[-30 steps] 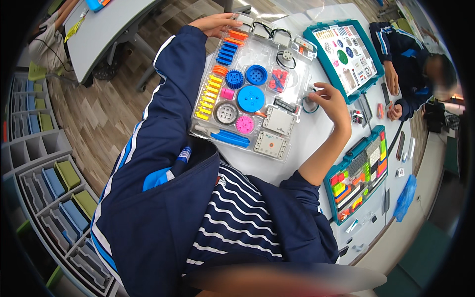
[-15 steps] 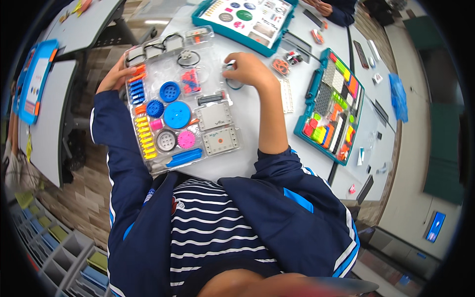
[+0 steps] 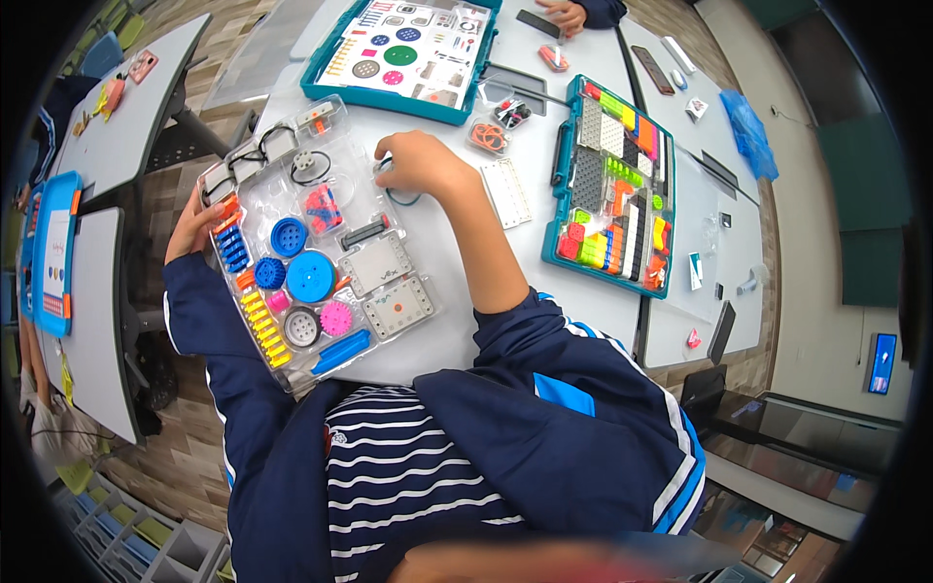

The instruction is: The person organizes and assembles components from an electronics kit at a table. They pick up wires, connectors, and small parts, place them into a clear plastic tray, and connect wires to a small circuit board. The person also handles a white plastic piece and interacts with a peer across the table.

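My left hand [image 3: 190,229] is closed on the left edge of a clear plastic parts tray [image 3: 260,348], which lies tilted toward me at the table's near edge. In its compartments sit a large blue disc [image 3: 311,277], a blue wheel [image 3: 289,236], a pink gear [image 3: 335,318], yellow pieces [image 3: 264,328], grey modules [image 3: 376,264] and black cables. Just off the tray's upper right side, my right hand [image 3: 420,163] pinches a thin dark teal loop [image 3: 402,201], like a rubber band. Part of the loop is hidden by the fingers.
An open teal case [image 3: 569,126] of colourful building parts stands on the right. The teal lid [image 3: 321,85] with a picture sheet lies at the back. Between them are a bag of orange bands [image 3: 489,136] and a white plate [image 3: 505,192]. Another person's hand [image 3: 564,17] is at the far side.
The whole scene has shifted left in the picture as my view turned. The tray looks slightly more slanted. Both hands keep their holds.
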Demonstrator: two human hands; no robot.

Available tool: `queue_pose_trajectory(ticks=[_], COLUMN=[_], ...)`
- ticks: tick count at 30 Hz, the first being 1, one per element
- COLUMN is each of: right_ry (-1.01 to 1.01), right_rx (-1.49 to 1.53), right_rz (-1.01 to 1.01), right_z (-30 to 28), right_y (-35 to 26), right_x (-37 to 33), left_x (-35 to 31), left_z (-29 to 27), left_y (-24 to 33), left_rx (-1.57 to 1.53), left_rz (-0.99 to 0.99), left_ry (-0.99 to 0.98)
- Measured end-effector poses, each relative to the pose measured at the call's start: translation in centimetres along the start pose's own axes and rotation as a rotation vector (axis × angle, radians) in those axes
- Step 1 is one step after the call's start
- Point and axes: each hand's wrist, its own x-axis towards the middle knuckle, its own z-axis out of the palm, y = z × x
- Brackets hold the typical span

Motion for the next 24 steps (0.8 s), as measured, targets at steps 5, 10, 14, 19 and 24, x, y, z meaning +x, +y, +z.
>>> queue_pose_trajectory(ticks=[5, 10, 14, 19, 24], right_ry=[0.008, -0.011, 0.382, 0.795, 0.786], right_rx=[0.021, 0.205, 0.412, 0.227, -0.249], right_rz=[0.013, -0.064, -0.062, 0.352, 0.633], right_z=[0.0, -2.1, -8.8, -20.7, -22.7], right_y=[0.0, 1.9, 9.1, 23.8, 35.3], right_x=[0.0, -0.2, 0.1, 5.0, 12.1], left_x=[0.0, -0.3, -0.3, -0.7, -0.5], left_z=[-0.1, 0.4, 0.9, 1.3, 1.4], left_y=[-0.2, 0.2, 0.6, 1.1, 1.3], left_rx=[-0.056, 0.027, -0.013, -0.019, 0.036], left_rz=[0.067, 0.050, 0.023, 0.039, 0.055], left_ry=[-0.020, 0.007, 0.023, 0.026, -0.005])
